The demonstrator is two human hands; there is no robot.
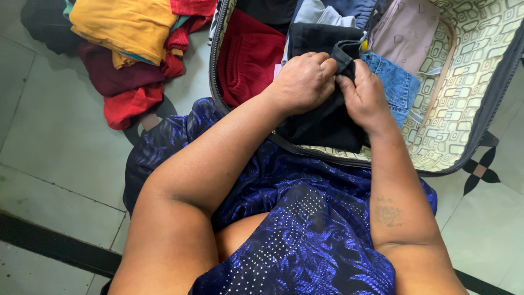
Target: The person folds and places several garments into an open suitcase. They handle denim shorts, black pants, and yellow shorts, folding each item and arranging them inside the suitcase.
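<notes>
Both hands, left (303, 82) and right (364, 97), closed on black garment (326, 123), long axis running toward body, over suitcase (469, 82).

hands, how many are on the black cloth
2: left hand and right hand side by side, both gripping the black cloth over the suitcase. No other hands show.

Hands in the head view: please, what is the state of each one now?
Left hand: closed, gripping the black garment.
Right hand: closed, pinching the same black garment over the open suitcase.
</notes>
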